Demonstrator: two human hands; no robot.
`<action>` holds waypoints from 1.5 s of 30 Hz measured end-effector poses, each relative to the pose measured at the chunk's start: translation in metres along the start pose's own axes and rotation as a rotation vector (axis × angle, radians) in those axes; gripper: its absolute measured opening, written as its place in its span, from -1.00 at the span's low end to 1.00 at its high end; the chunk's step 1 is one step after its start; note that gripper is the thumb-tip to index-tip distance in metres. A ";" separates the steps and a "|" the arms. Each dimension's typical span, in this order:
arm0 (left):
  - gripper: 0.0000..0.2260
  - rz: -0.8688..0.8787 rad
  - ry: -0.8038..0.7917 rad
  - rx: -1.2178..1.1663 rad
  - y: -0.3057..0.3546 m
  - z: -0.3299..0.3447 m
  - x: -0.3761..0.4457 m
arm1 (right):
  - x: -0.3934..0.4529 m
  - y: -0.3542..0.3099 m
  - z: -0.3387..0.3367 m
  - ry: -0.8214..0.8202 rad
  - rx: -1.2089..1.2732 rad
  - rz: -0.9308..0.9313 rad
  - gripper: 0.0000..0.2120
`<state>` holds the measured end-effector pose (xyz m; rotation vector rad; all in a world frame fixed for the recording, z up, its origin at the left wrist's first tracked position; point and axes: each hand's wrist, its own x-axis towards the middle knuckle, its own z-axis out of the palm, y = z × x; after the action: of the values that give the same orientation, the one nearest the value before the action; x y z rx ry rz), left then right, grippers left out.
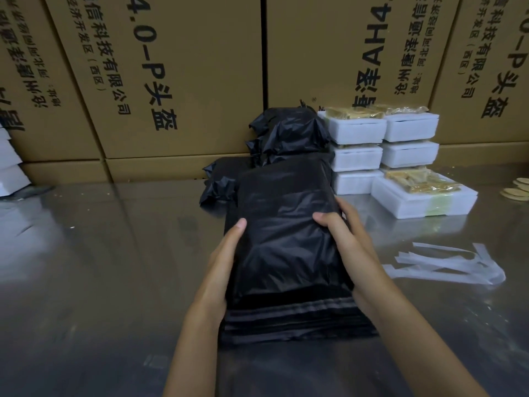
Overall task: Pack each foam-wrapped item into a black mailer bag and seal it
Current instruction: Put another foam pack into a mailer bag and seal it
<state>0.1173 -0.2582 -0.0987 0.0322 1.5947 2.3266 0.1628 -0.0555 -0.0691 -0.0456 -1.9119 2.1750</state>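
there, both hands (220,270) around mailer bag (286,247)

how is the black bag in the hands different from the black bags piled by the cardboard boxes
The black mailer bag is gripped at its sides by the left hand and right hand; the piled black bags lie untouched against the cardboard boxes. The held bag's surface looks fairly smooth and its near-end flap lies flat, while the piled bags look crumpled and bunched. Both are glossy black plastic on the metal table.

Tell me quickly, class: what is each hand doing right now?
Left hand: grips the left side of the black mailer bag.
Right hand: grips the bag's right side, thumb on top.
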 end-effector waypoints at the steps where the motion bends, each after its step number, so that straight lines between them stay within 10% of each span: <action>1: -0.34 0.037 -0.008 -0.057 0.000 -0.004 0.001 | 0.006 -0.001 0.006 0.024 0.035 0.008 -0.43; 9: -0.37 0.173 0.060 -0.724 -0.017 -0.005 0.011 | 0.052 0.018 0.055 0.095 0.197 0.093 -0.25; 12: -0.43 0.183 -0.047 -0.565 -0.025 -0.003 0.021 | 0.058 0.037 0.078 0.072 0.183 0.113 -0.23; 17: -0.62 0.177 0.226 -0.549 -0.006 -0.013 0.048 | 0.065 0.073 0.084 0.062 0.242 0.233 -0.49; 26: -0.70 0.320 0.244 -0.399 0.105 0.010 0.136 | 0.088 0.092 0.025 0.093 1.052 0.596 -0.43; 34: -0.33 0.317 0.394 -0.494 0.135 0.007 0.247 | 0.106 0.099 0.022 0.097 1.028 0.637 -0.43; 40: -0.24 -0.192 0.289 0.236 0.114 -0.028 0.280 | 0.109 0.100 0.021 0.079 1.041 0.650 -0.42; 45: -0.39 -0.025 0.599 0.282 0.127 -0.034 0.297 | 0.108 0.098 0.021 0.083 1.034 0.641 -0.46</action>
<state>-0.2030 -0.2496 -0.0433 -0.6723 2.1659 2.1868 0.0389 -0.0649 -0.1470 -0.6001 -0.5531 3.2217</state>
